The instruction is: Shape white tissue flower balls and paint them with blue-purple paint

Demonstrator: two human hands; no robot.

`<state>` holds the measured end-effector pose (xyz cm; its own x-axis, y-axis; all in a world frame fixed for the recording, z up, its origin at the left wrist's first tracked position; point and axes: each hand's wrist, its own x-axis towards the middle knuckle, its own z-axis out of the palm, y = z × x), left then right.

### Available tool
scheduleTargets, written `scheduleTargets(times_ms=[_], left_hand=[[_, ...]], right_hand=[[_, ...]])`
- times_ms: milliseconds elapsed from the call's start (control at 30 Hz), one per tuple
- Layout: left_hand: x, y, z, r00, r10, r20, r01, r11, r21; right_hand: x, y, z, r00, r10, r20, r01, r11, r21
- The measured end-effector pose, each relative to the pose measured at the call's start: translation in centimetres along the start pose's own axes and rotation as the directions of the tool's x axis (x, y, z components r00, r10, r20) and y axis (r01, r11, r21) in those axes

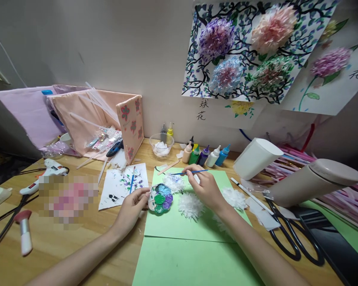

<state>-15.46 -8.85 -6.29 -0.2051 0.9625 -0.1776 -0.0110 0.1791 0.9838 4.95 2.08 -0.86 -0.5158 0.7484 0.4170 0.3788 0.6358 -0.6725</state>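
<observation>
My left hand grips the edge of a flower-shaped paint palette with green, purple, blue and white paint in its wells. Between the fingers of my right hand is a thin blue paintbrush. Its tip is over a white paper flower that carries some blue-purple paint. More white paper flowers, one in the middle and one at the right, rest on the green paper. My right forearm partly covers another flower.
Paint bottles and a clear bowl stand along the wall. At left lie a paint-spotted sheet with a brush, a glue gun and a makeup brush. Black scissors and a tumbler are at right.
</observation>
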Motion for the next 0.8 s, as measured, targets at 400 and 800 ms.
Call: scheduleTargets(times_ms=[400,800], left_hand=[[0.08,-0.05,0.12,0.999,-0.011,-0.032,0.01,1.0,-0.005],[-0.02,0.38,0.29,0.998,-0.015,-0.054,0.015,1.0,0.003]], right_hand=[[-0.04,0.13,0.11,0.999,-0.018,0.035,0.019,0.999,-0.027],[-0.13,0.0,0.21,0.997,-0.023,0.078,0.025,0.999,-0.025]])
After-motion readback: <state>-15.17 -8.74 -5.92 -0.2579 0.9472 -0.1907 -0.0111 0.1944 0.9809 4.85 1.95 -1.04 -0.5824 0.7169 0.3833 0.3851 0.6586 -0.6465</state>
